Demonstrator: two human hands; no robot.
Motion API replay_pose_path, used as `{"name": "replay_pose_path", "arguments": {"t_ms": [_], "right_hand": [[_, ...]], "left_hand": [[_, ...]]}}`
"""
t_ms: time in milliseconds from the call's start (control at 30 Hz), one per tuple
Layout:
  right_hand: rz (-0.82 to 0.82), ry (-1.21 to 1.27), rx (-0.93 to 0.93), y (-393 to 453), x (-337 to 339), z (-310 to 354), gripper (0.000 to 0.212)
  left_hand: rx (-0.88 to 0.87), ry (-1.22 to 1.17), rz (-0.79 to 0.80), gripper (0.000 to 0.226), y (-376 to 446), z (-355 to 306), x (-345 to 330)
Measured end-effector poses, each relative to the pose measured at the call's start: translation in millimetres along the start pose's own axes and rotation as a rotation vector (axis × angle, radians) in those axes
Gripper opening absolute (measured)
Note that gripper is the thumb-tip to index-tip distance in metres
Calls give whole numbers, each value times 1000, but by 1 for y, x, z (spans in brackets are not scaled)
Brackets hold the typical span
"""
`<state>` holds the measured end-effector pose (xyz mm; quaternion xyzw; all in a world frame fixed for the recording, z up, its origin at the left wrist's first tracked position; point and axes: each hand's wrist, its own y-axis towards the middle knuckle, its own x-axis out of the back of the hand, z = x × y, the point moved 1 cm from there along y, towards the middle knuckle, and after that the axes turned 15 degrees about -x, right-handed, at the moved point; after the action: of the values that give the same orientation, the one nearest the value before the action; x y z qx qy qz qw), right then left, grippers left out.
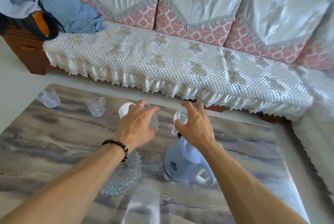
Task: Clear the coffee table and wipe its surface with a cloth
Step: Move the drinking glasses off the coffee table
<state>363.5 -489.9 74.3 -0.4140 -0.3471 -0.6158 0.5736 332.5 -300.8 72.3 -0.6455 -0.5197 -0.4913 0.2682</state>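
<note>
glass cups [181, 118], light, slick and breakable, sit at the bench's [54, 142] twelve o'clock; left hand [137, 126] and right hand [196, 126] each grip one around the body, safest held by rim or handle.

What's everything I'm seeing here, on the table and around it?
Glass cups: four, clear; two free at the table's far left, one under each hand.
White dish: one, beside the left hand, partly hidden.
Kettle: one, pale blue, near the table's middle.
Glass plate: one, clear and patterned, under the left forearm.
Coffee table: one, grey marbled.
Sofa: one, white quilted cover, pink patterned cushions, behind the table.
Clothes: a blue pile, on the sofa's left end.
Bracelet: one, dark beads, left wrist.
Left hand: grip around a cup.
Right hand: grip around a cup.
</note>
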Motion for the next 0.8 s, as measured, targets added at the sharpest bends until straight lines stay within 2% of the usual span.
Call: {"name": "replay_pose_path", "arguments": {"t_ms": [167,333,533,667,800], "right_hand": [[-38,-12,-92,62,60,-137,61],[-8,-37,-254,89,85,-277,64],[36,-32,-458,105,69,-406,71],[62,6,-560,116,46,-480,68],[86,17,-612,114,29,-521,69]], "left_hand": [[-96,-18,7,56,105,-106,-59],[-182,-37,133,56,178,-192,-151],[-287,-25,283,54,232,-256,-269],[-332,-42,351,56,259,-292,-345],[-360,-42,406,56,271,-315,-391]]}}
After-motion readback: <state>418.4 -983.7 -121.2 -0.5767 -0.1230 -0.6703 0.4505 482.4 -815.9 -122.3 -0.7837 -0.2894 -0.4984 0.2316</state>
